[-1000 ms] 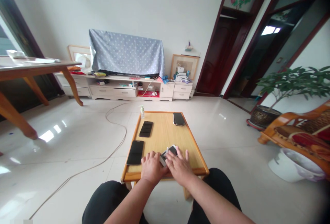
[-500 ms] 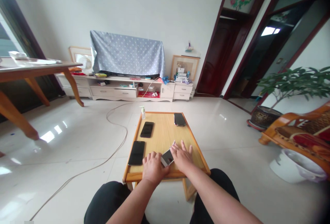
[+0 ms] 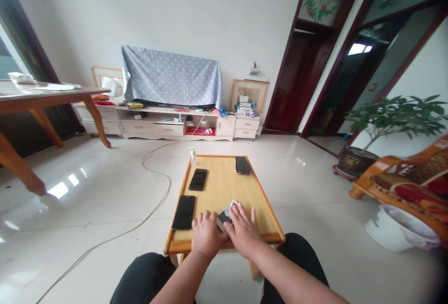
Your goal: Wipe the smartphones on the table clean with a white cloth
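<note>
A white-edged smartphone [image 3: 221, 224] lies aslant near the front of the small wooden table [image 3: 224, 180], partly covered by my hands. My left hand [image 3: 206, 234] is closed at its left and lower edge, thumb toward the phone's near end. Spread flat across the phone's right part are the fingers of my right hand [image 3: 243, 229]. A pale patch shows by those fingertips; whether it is a reflection or a thin wipe I cannot make out. To the left lie a large black phone [image 3: 184, 212] and a smaller black phone [image 3: 198, 179].
At the table's far right corner are stacked phones [image 3: 242, 165]; a clear pump bottle [image 3: 192, 156] stands at the far left corner. A cable [image 3: 154, 210] runs along the floor on the left. My knees flank the table. A white bucket [image 3: 388, 229] stands right.
My right hand has slid slightly toward me and left over the phone, its thumb now nearer my left hand. My left hand stays at the phone's edge. The view has tilted up slightly.
</note>
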Available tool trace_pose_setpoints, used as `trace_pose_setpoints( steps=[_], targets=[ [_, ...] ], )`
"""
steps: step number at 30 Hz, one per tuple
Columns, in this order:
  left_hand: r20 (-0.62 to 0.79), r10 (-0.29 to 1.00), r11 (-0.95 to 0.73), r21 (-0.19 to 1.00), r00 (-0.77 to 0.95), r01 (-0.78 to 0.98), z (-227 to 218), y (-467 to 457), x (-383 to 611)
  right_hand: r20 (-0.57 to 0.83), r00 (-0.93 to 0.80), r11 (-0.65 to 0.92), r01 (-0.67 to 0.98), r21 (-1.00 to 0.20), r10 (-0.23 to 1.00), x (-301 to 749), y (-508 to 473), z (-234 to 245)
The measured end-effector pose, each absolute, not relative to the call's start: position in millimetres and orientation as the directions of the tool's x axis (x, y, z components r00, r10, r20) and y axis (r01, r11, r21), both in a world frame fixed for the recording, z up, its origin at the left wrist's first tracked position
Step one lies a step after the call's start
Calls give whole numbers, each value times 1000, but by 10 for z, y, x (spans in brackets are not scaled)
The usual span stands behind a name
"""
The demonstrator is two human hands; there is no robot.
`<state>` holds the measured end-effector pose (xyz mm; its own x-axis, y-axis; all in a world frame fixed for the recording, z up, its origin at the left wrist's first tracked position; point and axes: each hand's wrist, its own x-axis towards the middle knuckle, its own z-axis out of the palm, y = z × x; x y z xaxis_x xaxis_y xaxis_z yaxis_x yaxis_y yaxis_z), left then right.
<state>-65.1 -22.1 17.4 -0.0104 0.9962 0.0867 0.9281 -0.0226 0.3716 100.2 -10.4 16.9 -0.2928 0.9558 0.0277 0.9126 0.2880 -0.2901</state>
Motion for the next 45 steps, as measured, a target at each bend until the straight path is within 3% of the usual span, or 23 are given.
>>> trace_pose_setpoints(
  steps=[3, 9, 15, 20, 27, 33, 40, 45],
  targets=[
    [74, 997, -37, 383, 10, 923, 164, -226, -675, 49, -461, 449, 826, -342, 886, 946, -264, 177],
    [108, 994, -22, 366, -19, 931, 206, -257, -609, 37, -245, 243, 910, -336, 969, 891, 27, 343],
    [78, 997, -24, 363, -4, 931, 217, -269, -634, 55, -406, 395, 837, -379, 912, 762, -243, 271],
    [54, 999, -23, 361, 4, 932, 253, -270, -636, 92, -461, 463, 819, -339, 883, 1055, -356, 216],
    [83, 997, -19, 319, -8, 948, 287, -284, -540, 80, -235, 248, 931, -267, 969, 1291, 9, 257],
    [60, 998, -9, 333, -12, 943, 249, -255, -519, 126, -486, 494, 783, -378, 865, 1096, -178, 179],
    [99, 995, -24, 318, -8, 948, 234, -241, -469, 85, -247, 261, 908, -329, 965, 1247, 280, 191],
    [162, 987, -31, 295, -18, 955, 219, -259, -443, 171, -430, 461, 793, -398, 887, 1301, 45, 33]
  ],
)
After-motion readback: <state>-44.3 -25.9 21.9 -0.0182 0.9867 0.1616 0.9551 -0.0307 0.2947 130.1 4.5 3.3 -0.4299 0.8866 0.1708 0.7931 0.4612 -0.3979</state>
